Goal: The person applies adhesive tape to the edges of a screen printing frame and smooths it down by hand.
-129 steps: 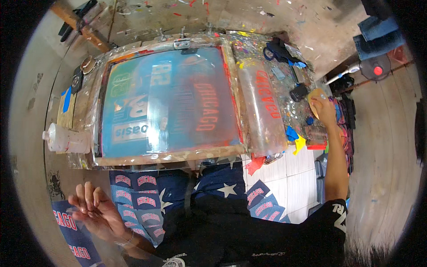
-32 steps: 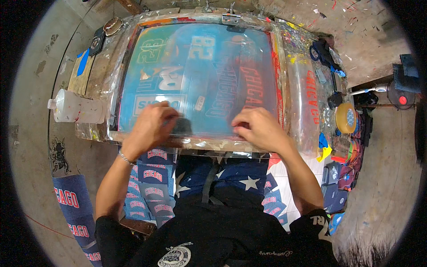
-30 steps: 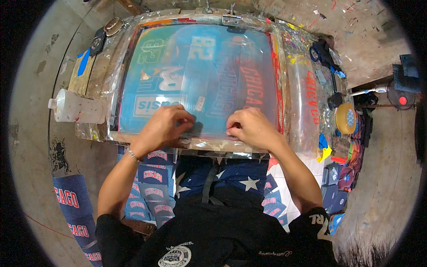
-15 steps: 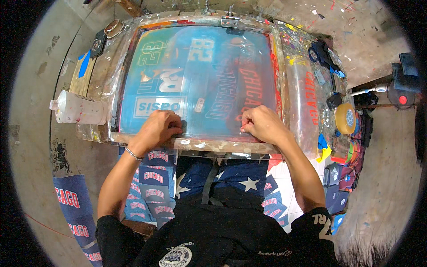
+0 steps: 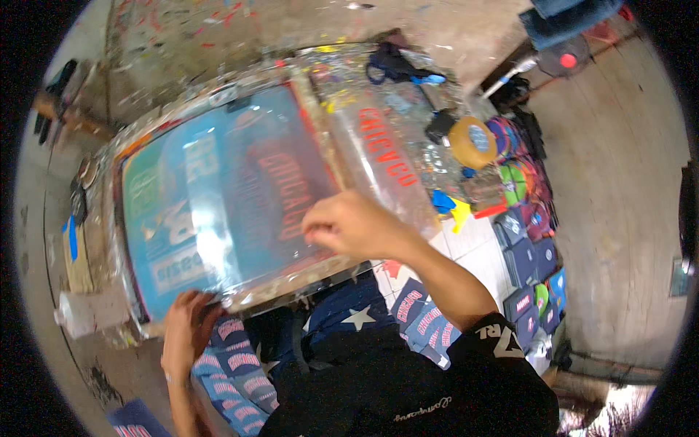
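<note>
A screen-printing frame (image 5: 331, 156) with a blue, see-through mesh (image 5: 233, 175) lies tilted across my view, a glare stripe down its middle. Letters and number shapes show in the mesh. My left hand (image 5: 191, 324) is at the frame's near left edge, fingers bent and closed against the rim; what they hold, if anything, is hidden. Over the near right corner of the mesh hovers my right hand (image 5: 353, 222), slightly blurred, its fingers curled together. Nothing I can name shows in it. Shiny clear film (image 5: 251, 291) runs along the frame's near edge.
A white plastic bottle (image 5: 91, 313) lies left of the frame. A tape roll (image 5: 472, 142) and a dark cloth (image 5: 393, 64) sit on the paint-spattered bench at right. Printed denim pieces (image 5: 237, 364) lie below the near edge. Folded dark textiles (image 5: 528, 251) are stacked at right.
My view has turned to the right, so the frame appears tilted and further left. My hands have moved apart, the left to the near edge, the right toward the right corner.
</note>
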{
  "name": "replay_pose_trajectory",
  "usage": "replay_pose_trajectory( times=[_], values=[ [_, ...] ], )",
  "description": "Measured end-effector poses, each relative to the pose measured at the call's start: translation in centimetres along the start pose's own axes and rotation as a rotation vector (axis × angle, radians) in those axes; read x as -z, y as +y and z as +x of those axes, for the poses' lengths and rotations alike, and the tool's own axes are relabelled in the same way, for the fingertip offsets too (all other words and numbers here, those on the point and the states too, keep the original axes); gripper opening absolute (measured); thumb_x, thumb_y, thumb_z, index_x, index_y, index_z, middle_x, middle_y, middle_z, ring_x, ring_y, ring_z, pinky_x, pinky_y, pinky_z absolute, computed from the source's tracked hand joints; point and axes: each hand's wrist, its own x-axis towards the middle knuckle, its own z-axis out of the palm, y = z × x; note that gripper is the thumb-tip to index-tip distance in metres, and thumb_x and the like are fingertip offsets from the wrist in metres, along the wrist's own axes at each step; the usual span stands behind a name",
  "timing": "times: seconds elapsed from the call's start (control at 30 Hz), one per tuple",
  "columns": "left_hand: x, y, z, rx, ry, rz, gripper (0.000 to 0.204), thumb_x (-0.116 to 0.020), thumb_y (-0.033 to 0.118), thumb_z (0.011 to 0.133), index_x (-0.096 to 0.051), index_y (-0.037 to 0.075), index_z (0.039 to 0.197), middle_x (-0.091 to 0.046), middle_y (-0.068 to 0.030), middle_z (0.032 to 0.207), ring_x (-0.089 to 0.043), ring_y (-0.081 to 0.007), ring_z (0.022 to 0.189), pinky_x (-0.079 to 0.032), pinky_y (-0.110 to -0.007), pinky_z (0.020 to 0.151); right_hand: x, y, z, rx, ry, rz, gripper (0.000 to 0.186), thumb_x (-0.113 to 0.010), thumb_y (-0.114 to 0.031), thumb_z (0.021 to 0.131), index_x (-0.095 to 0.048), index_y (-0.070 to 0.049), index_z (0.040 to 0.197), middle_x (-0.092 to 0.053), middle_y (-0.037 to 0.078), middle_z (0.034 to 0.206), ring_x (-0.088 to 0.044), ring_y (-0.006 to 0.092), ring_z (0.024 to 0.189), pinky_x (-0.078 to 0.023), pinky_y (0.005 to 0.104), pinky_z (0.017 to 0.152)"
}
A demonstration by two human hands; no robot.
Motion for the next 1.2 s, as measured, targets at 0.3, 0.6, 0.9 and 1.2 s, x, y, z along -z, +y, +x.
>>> replay_pose_trajectory(
  times=[0.3, 0.6, 0.9, 1.2],
  values=[
    [0.1, 2.3, -7.7, 0.223, 0.422, -0.192, 0.023, -0.065, -0.004, 0.082, -0.067, -0.004, 0.105, -0.065, -0.0177, 0.105, -0.063, -0.0322, 0.098, -0.048, -0.036, 0.088, 19.2, 17.9, -10.3, -0.384, 0.469, -0.841, 0.051, -0.072, -0.022, 0.075, -0.062, -0.006, 0.121, -0.066, 0.021, 0.111, -0.062, 0.0362, 0.105, -0.048, 0.0454, 0.095],
    [-3.6, 5.1, -7.2, -0.011, 0.288, -0.177, 0.026, -0.077, 0.009, 0.078, -0.069, 0.003, 0.102, -0.067, -0.0117, 0.096, -0.063, -0.0292, 0.085, -0.051, -0.037, 0.075, 21.1, 24.0, -12.1, -0.466, 0.328, -0.741, 0.020, -0.071, -0.013, 0.075, -0.070, -0.002, 0.091, -0.067, 0.017, 0.083, -0.066, 0.0286, 0.073, -0.051, 0.0369, 0.069],
    [-3.8, 9.7, -3.4, -0.279, 0.313, -0.398, 0.030, -0.078, 0.005, 0.077, -0.067, 0.001, 0.104, -0.067, -0.0130, 0.095, -0.065, -0.0276, 0.088, -0.052, -0.036, 0.075, 19.5, 5.3, -15.0, -0.580, 0.686, -0.124, 0.006, -0.069, -0.002, 0.081, -0.069, 0.001, 0.085, -0.064, 0.001, 0.075, -0.054, 0.0070, 0.069, -0.042, 0.0234, 0.062],
    [-6.2, 19.7, 0.6, -0.551, 0.195, -0.803, 0.068, -0.084, 0.025, 0.074, -0.053, -0.001, 0.128, -0.054, -0.0179, 0.124, -0.057, -0.0334, 0.110, -0.049, -0.040, 0.092, 4.2, -7.6, -17.4, -0.598, 0.253, 0.334, 0.010, -0.073, 0.004, 0.074, -0.073, 0.002, 0.084, -0.070, 0.007, 0.077, -0.063, 0.0097, 0.069, -0.049, 0.0218, 0.061]
  ],
)
